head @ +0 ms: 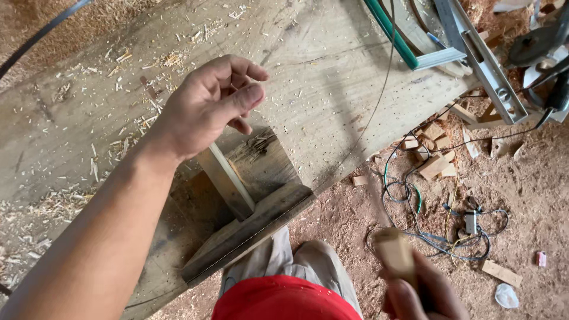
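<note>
My left hand [207,104] reaches over a worn wooden workbench [320,71] and holds the top of a narrow pale wood strip [228,178] between thumb and fingers. The strip stands slanted against a dark notched wooden block [261,201] fixed at the bench's near edge. My right hand [424,293] is low at the bottom right, blurred, gripping a light wooden handle [396,252] that points upward; the tool's head is not visible.
Sawdust and chips litter the bench. A green-edged frame [409,53] and a metal level [486,65] lie at the far right. On the dirt floor are wood offcuts [435,154], tangled wires [438,225] and a power tool [545,53].
</note>
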